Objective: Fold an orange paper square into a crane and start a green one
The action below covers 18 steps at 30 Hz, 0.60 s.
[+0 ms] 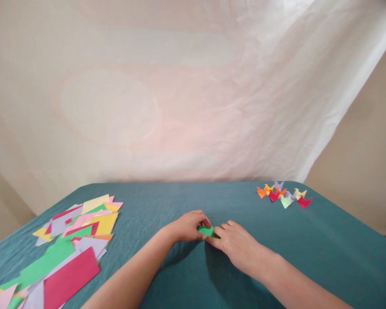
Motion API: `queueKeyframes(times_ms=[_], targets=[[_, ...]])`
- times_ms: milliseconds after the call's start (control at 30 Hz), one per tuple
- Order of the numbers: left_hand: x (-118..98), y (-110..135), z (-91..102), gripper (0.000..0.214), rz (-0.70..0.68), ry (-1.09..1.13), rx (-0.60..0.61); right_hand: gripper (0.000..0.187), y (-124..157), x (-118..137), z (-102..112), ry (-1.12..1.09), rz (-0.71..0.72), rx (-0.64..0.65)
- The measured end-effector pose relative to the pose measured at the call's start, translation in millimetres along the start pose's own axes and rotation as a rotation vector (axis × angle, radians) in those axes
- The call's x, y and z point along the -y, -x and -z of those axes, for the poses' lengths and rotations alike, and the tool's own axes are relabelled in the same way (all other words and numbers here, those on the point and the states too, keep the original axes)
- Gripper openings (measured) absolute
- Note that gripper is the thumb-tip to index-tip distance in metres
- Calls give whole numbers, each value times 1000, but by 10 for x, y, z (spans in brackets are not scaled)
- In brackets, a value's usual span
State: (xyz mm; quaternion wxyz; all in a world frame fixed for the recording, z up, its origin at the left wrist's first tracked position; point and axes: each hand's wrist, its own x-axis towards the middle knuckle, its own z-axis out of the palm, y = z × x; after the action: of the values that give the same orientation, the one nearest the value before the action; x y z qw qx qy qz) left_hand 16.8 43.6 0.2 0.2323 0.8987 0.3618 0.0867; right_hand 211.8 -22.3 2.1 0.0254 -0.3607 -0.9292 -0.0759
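Note:
A small piece of green paper [206, 231] is between my two hands, just above or on the table's middle; its exact folds are partly hidden by fingers. My left hand [190, 226] pinches its left edge, thumb and fingers closed on it. From the right, my right hand [233, 241] grips the other side, with fingertips covering that end of the paper.
Loose coloured paper sheets [72, 274] lie in an overlapping pile at the left. Several small folded paper birds [285, 201] stand at the back right. A dark green cloth [154, 201] covers the table, and a pale sheet [193, 107] hangs behind it.

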Motion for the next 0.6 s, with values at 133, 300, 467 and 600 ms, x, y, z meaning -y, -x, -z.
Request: queueKeyframes(times_ms=[133, 300, 467, 600], targets=[[15, -19, -2, 39, 22, 18, 15, 33, 10, -25, -5, -10, 13, 5], [11, -30, -2, 37, 34, 27, 20, 29, 0, -46, 14, -13, 12, 17], [2, -23, 15, 40, 33, 42, 25, 27, 8, -72, 50, -42, 15, 23], [-4, -7, 41, 43, 47, 78, 39, 26, 28, -95, 82, -86, -5, 16]])
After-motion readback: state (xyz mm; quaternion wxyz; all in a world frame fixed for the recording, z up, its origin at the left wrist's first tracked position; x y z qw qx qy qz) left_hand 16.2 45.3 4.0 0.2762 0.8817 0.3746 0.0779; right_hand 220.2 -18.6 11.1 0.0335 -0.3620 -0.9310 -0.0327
